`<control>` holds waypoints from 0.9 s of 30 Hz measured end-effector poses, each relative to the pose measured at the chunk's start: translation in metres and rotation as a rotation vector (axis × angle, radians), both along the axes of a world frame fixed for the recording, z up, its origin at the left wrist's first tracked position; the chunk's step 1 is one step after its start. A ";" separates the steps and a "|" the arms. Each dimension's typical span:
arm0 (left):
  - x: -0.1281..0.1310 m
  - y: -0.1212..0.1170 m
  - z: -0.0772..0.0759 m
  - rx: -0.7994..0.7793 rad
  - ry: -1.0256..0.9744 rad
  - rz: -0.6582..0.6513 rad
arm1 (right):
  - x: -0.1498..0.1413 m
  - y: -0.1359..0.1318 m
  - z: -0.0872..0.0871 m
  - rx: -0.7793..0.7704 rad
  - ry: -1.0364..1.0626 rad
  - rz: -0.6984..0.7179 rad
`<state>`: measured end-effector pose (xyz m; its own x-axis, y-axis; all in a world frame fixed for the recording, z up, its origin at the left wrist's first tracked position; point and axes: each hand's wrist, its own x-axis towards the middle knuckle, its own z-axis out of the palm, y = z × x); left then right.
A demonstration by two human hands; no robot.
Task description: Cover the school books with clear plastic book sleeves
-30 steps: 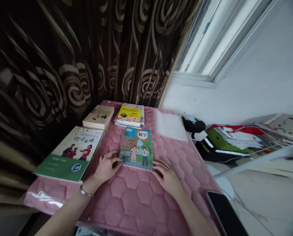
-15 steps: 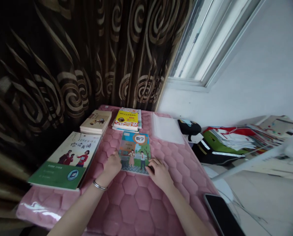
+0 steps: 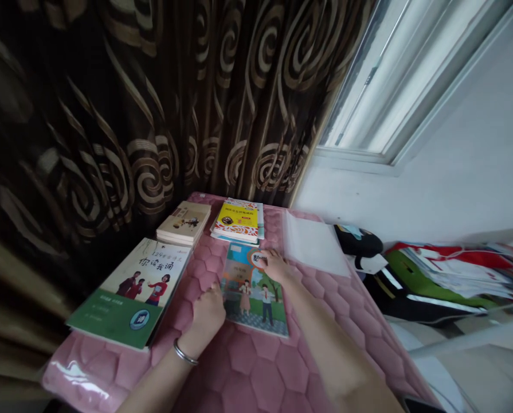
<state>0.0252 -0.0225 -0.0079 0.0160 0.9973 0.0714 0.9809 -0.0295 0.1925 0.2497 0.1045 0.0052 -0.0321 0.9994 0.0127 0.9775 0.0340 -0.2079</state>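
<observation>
A blue mathematics textbook [image 3: 256, 298] with two cartoon children on its cover lies closed on the pink quilted table cover [image 3: 256, 367]. At its left edge rests my left hand [image 3: 208, 310], wearing a silver bangle; its fingers are loosely bent and apart, with nothing visible in them. My right hand [image 3: 275, 267] reaches over the book's upper right corner. Its fingers are stretched toward the title and touch or hover at the cover; the fingertips' undersides are hidden. The right forearm passes beside the book's right edge.
Left of the hands lies a large green-and-white book [image 3: 127, 292]. Behind it are stacked beige books [image 3: 185, 223] and a pile topped by a yellow book [image 3: 239, 218]. White sheets [image 3: 312, 244] lie at right. A dark phone [image 3: 419, 405] shows at the bottom edge.
My right hand has moved from the textbook's lower right edge up to its upper right corner. The left hand stays by the left edge. The camera view has shifted.
</observation>
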 end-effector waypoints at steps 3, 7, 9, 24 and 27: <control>-0.008 0.005 -0.004 0.003 -0.008 -0.009 | 0.002 0.001 0.005 -0.018 -0.011 -0.018; -0.023 0.014 0.004 0.025 0.051 0.077 | 0.006 -0.019 0.015 -0.033 -0.056 -0.043; -0.028 0.021 0.010 0.061 0.082 0.135 | 0.008 -0.036 0.017 -0.027 -0.084 -0.065; -0.033 -0.013 -0.010 0.284 -0.367 0.221 | 0.031 -0.077 0.001 0.071 -0.073 -0.206; -0.033 -0.024 -0.024 0.262 -0.706 0.159 | 0.034 -0.069 0.002 -0.007 0.011 -0.219</control>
<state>-0.0077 -0.0465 -0.0317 -0.2633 0.9329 0.2458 0.6242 -0.0296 0.7807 0.2841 0.0352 0.0070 0.1862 0.9825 0.0054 0.9591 -0.1806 -0.2178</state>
